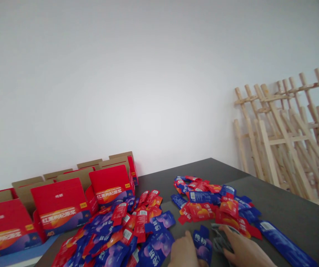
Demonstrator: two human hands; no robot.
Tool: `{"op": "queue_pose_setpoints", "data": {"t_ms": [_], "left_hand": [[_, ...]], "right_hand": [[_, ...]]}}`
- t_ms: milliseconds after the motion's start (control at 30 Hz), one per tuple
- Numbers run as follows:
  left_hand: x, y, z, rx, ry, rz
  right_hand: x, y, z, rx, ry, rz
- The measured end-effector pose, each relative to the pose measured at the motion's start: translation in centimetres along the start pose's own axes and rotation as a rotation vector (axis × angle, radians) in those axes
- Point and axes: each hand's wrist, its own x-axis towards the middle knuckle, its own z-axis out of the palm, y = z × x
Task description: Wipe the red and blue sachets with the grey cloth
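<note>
Hands, left [184,253] and right [244,252], pinch one blue sachet [203,243] between them above the dark table [293,215].

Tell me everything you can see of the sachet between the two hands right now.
The sachet is a flat blue and purple foil-looking packet with white characters printed near its top edge. It stands roughly upright, tilted slightly, at the bottom of the view, its lower end cut off by the frame. The left hand touches its left side and the right hand lies close on its right; whether that hand touches it cannot be told. It sits above the dark table, between two heaps of similar red and blue packets.
</note>
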Motion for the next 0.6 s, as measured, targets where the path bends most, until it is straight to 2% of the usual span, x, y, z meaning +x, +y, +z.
{"op": "queue_pose_setpoints", "data": {"t_ms": [67, 133, 233, 300, 400, 500, 600], "left_hand": [[-0.9, -0.6, 0.0, -0.021, 0.004, -0.029], [-1.4, -1.5, 0.0, -0.003, 0.056, -0.021], [-0.8, -2.7, -0.1, -0.063, 0.203, 0.082], [0.2, -3.0, 0.0, -0.198, 0.228, 0.192], [1.9, -2.1, -0.2, -0.212, 0.146, 0.275], [3.4, 0.0, -1.0, -0.069, 0.059, 0.243], [4.8, 1.6, -1.7, -0.044, -0.045, 0.206]], "right_hand": [[-0.1, 0.0, 0.3, -0.025, 0.044, 0.006], [-0.1, -0.8, 0.6, -0.038, 0.023, -0.053], [-0.1, -2.6, 1.2, -0.090, -0.061, -0.152], [0.1, -3.6, 1.6, -0.154, -0.092, -0.187], [0.3, -4.2, 1.9, -0.217, -0.115, -0.198], [0.1, -4.1, 1.8, -0.224, -0.136, -0.200], [-0.5, -3.7, 1.7, -0.160, -0.090, -0.212]]}}
